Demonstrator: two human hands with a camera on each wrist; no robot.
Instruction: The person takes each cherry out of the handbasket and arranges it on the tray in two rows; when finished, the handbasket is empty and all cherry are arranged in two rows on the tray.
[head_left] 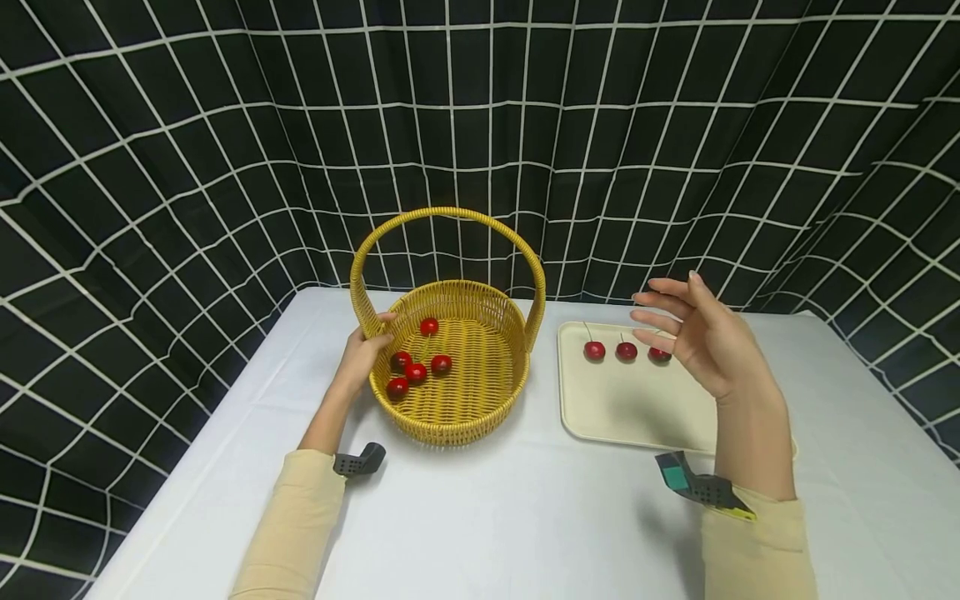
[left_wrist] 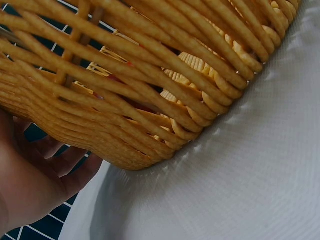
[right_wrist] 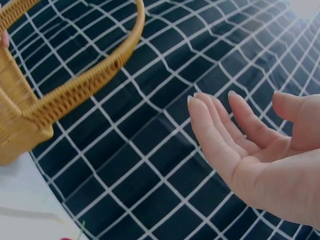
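Observation:
A yellow woven basket (head_left: 450, 433) with a tall arched handle stands on the table, holding several red cherries (head_left: 441, 365) toward its left side. My left hand (head_left: 362, 354) grips the basket's left rim near the foot of the handle. In the left wrist view, that hand (left_wrist: 35, 185) lies against the woven wall, its fingers partly hidden. Over the cream tray (head_left: 600, 412) hovers my right hand (head_left: 705, 342), palm turned up and inward, with nothing in it. Three cherries (head_left: 594, 351) with stems lie along the tray's far side, the rightmost one partly behind my fingers.
A white cloth (head_left: 487, 525) covers the table. Black curtains with a white grid (head_left: 480, 133) surround it at the back and both sides. The basket's handle (right_wrist: 90, 80) arches high to the left of my right hand.

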